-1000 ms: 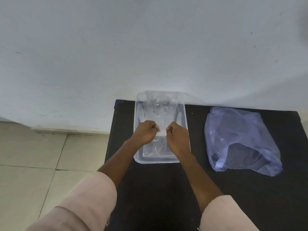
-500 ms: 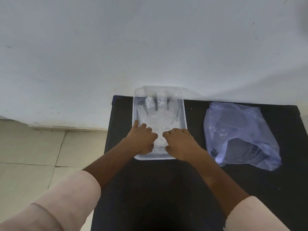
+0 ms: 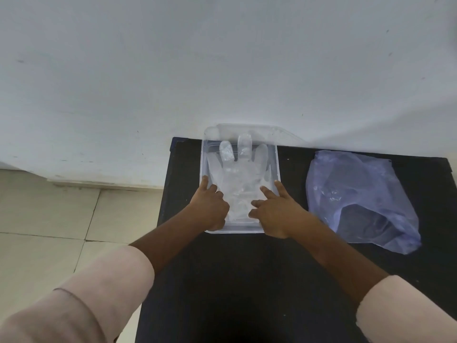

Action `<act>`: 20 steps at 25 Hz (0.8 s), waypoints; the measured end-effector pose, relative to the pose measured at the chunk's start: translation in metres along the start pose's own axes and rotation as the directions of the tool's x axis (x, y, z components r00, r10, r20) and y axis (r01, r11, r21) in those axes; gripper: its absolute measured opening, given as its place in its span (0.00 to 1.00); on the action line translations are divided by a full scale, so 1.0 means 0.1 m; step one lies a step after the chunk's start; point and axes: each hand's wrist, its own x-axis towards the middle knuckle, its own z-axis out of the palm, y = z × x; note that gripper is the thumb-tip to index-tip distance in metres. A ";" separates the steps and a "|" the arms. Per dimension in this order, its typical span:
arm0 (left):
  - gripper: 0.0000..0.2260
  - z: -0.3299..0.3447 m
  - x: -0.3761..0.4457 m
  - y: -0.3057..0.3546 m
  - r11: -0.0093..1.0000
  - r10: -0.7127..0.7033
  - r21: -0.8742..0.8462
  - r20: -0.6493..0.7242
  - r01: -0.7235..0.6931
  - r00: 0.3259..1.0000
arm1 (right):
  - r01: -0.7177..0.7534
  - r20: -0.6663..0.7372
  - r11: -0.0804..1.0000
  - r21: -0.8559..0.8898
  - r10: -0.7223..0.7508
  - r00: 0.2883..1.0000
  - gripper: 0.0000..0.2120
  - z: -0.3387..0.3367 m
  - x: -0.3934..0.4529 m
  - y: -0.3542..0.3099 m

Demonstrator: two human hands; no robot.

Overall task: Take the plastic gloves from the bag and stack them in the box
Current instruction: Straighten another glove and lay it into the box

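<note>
A clear plastic box (image 3: pixel 277 159) stands at the back of the black table. A see-through plastic glove (image 3: pixel 241 169) lies flat in it, fingers pointing to the wall, on top of other gloves. My left hand (image 3: pixel 210 206) rests at the box's near left, fingers partly curled, one fingertip on the left rim. My right hand (image 3: pixel 274 211) lies at the near right with fingers spread over the glove's cuff and the right rim. Neither hand pinches anything. The pale purple bag (image 3: pixel 358 199) lies to the right of the box.
The black table (image 3: pixel 247 280) stands against a white wall (image 3: pixel 222 58). The box's clear lid (image 3: pixel 274 133) leans behind the box at the wall. Tiled floor (image 3: pixel 49 219) lies beyond the table's left edge.
A second ago both hands held the glove above the box in closed fingers. They have since laid it down flat, let go, and slid apart toward the box's sides.
</note>
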 end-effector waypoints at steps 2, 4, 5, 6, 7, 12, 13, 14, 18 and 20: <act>0.22 0.00 0.00 0.00 1.000 0.001 0.006 0.012 -0.001 1.000 | 0.012 0.004 1.000 -0.022 -0.012 1.000 0.21 -0.03 0.00 0.04; 0.21 -0.03 -0.01 0.00 1.000 -0.006 0.006 0.022 0.006 1.000 | 0.018 -0.071 1.000 -0.001 -0.018 0.997 0.18 -0.08 0.00 0.07; 0.20 -0.06 -0.02 0.00 1.000 -0.009 -0.002 0.002 0.009 1.000 | 0.016 -0.140 0.999 0.032 -0.011 0.990 0.17 -0.10 0.00 0.08; 0.19 -0.10 -0.03 -0.02 1.000 -0.011 -0.030 -0.046 0.009 0.999 | 0.006 -0.216 0.995 0.096 0.015 0.976 0.16 -0.12 0.01 0.08; 0.17 -0.14 -0.05 -0.04 0.996 -0.012 -0.084 -0.123 0.002 0.992 | -0.006 -0.282 0.983 0.185 0.059 0.958 0.15 -0.13 0.02 0.08; 0.11 -0.38 -0.13 -0.37 0.707 -0.261 -0.674 -0.533 -0.216 0.805 | 0.014 -0.396 0.815 0.580 0.267 0.879 0.11 -0.07 0.18 -0.03; 0.10 -0.41 -0.14 -0.41 0.571 -0.348 -0.772 -0.534 -0.278 0.770 | 0.019 -0.367 0.781 0.624 0.273 0.889 0.11 -0.06 0.25 -0.07; 0.08 -0.44 -0.13 -0.44 0.424 -0.421 -0.843 -0.507 -0.331 0.753 | 0.019 -0.337 0.765 0.644 0.261 0.905 0.12 -0.06 0.33 -0.11; 0.09 -0.51 -0.10 -0.43 -0.037 -0.472 -0.930 -0.305 -0.365 0.827 | 0.009 -0.281 0.777 0.630 0.217 0.935 0.12 -0.04 0.58 -0.28; 0.10 -0.48 -0.10 -0.41 -0.132 -0.478 -0.926 -0.253 -0.354 0.841 | -0.008 -0.264 0.796 0.605 0.210 0.941 0.10 -0.03 0.64 -0.34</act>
